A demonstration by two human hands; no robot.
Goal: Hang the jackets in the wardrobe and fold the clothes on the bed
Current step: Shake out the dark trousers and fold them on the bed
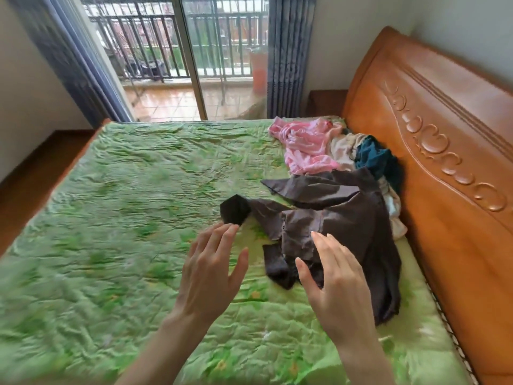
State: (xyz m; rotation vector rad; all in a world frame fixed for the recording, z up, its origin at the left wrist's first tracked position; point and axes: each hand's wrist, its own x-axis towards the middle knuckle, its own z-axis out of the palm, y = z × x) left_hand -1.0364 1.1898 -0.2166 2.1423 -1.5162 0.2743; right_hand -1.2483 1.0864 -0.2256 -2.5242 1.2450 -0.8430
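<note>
A dark brown jacket point(338, 218) lies crumpled on the green bedspread point(125, 204), one sleeve stretched out to the left. Behind it near the headboard sit a pink garment point(305, 147), a cream piece point(342, 148) and a teal piece point(374, 159). My left hand point(211, 276) hovers over the bedspread just short of the jacket's sleeve cuff, fingers straight and spread, holding nothing. My right hand point(333, 284) is also spread flat, over the jacket's lower edge; I cannot tell whether it touches the cloth.
An orange wooden headboard point(444, 134) runs along the right side. Beyond the bed's far edge stands a sliding glass door point(191, 56) to a balcony, with blue-grey curtains point(288, 51) on both sides. A wooden floor point(36, 168) shows at left.
</note>
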